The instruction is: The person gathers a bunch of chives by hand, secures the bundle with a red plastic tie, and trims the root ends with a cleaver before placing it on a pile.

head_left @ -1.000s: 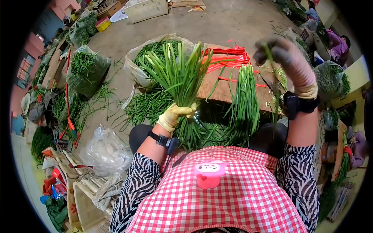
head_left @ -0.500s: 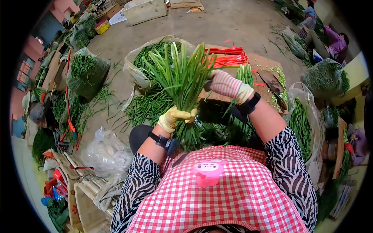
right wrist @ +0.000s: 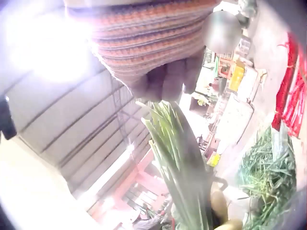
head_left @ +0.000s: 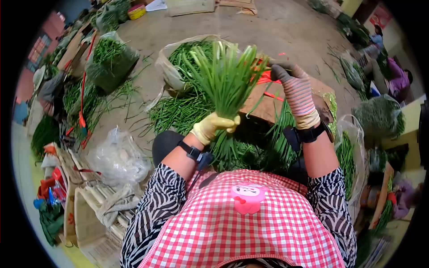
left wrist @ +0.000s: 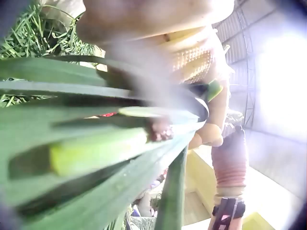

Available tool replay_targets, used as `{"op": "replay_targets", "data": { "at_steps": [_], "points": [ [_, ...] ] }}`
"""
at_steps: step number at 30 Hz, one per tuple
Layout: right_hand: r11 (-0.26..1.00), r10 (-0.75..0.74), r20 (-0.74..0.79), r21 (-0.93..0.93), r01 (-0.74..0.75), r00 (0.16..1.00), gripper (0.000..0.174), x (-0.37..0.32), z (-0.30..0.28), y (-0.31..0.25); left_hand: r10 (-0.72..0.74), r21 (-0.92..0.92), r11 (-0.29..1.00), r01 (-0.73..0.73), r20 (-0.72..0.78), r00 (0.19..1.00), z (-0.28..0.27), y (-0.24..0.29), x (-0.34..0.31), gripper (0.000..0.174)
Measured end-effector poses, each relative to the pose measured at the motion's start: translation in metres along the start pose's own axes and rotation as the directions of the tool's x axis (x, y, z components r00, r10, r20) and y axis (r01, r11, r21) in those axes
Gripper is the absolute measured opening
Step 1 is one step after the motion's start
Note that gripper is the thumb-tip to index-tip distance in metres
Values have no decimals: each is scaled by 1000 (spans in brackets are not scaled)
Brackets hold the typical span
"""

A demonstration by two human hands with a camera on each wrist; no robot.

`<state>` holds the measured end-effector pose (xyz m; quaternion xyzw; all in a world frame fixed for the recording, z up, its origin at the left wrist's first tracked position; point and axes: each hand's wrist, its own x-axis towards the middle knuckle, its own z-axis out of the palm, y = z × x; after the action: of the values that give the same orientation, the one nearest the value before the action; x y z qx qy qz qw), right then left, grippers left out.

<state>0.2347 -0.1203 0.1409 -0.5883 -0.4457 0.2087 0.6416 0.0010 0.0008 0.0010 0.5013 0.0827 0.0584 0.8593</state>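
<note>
My left hand [head_left: 215,127], in a pale yellow glove, grips a bunch of garlic chives [head_left: 225,85] round its lower part, with the pale cut ends fanned upward. Broad green leaves fill much of the left wrist view. My right hand [head_left: 291,82] wears a striped glove with dark fingertips and is raised just right of the bunch's top. In the right wrist view its dark fingers [right wrist: 170,79] are bent close over the cut ends; I cannot tell whether they pinch a stalk. Behind the right forearm, more chives [head_left: 282,129] hang over the edge of a wooden board [head_left: 257,105].
Red ties [head_left: 268,77] lie on the board. A plastic bag [head_left: 165,67] of greens stands behind the left hand, with loose greens [head_left: 178,114] below it. Another bag [head_left: 353,134] of greens is at right. Clear plastic [head_left: 118,156] lies at left; people sit at far right.
My right hand came in from the right with a stalk, reached the bunch, then drew slightly back and up. The left hand keeps its grip. The head view has shifted a little.
</note>
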Motion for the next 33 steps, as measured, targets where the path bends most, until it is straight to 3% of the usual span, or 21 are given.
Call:
{"op": "replay_targets", "data": {
  "at_steps": [1,2,3,4,6,7,8,9,10,11,12,14,15,17,20,23,26,28,30,32,33],
  "points": [
    [1000,4,-68,-19,-5,998,22,5,-4,0,29,-3,1000,-29,-56,998,21,15,-6,16],
    [994,-52,-144,-101,37,988,22,13,-19,1,24,-13,1000,-25,-63,998,22,16,-7,18],
    [997,-66,-324,-64,48,944,23,18,-24,-19,40,10,999,-39,-60,997,16,11,-4,20],
    [971,-174,-399,82,224,900,24,34,-52,-7,54,37,998,-52,-63,997,4,4,-3,22],
    [947,-197,-452,142,288,870,18,42,-89,-33,63,78,995,-58,-69,996,-13,-9,1,25],
    [970,-218,-213,-152,188,952,17,34,-103,-34,76,99,993,-66,-101,992,-14,-11,2,25],
    [868,-225,40,-445,219,974,16,27,-118,-36,85,125,990,-68,-132,988,-15,-11,1,25],
    [934,159,88,-337,-121,983,17,17,-112,-29,115,114,988,-104,-101,988,-15,-10,1,25],
    [819,423,202,-503,-276,883,24,10,-108,-20,117,125,987,-103,-110,987,-13,-8,2,25],
    [781,429,352,-608,-145,832,35,-7,-90,-22,119,125,987,-102,-137,983,-10,-9,2,25],
    [780,403,395,-620,-84,826,42,-19,-87,6,116,124,988,-97,-159,980,-9,-10,3,26],
    [786,191,284,-618,27,939,42,-26,-70,46,124,166,981,-98,-155,980,-17,-13,13,26],
    [849,225,210,-522,-86,951,40,-27,-60,48,122,178,980,-94,-155,980,-17,-17,16,27],
    [919,253,70,-330,-217,965,33,-28,-36,36,87,151,987,-50,-250,964,-5,-21,19,27],
    [985,97,96,-153,-81,991,32,-35,26,-12,98,181,982,-43,-304,948,0,-30,27,26],
    [781,-32,185,-609,140,982,41,-29,77,-39,144,146,983,-110,-244,959,5,-38,35,24],
    [493,-215,186,-827,271,959,38,-9,94,-15,158,454,890,41,-392,906,23,-33,39,24],
    [601,-183,165,-762,243,969,29,-5,92,-7,156,230,970,-75,-360,920,19,-38,38,25],
    [830,-92,167,-531,168,982,23,-21,81,-5,219,101,975,-197,-304,927,12,-42,33,25],
    [907,-102,173,-388,163,980,16,-40,59,-6,191,65,982,-180,-287,939,9,-33,23,21],
    [953,8,132,-301,32,991,10,-45,43,21,182,28,983,-182,-293,939,9,-28,19,20]
  ]
}}
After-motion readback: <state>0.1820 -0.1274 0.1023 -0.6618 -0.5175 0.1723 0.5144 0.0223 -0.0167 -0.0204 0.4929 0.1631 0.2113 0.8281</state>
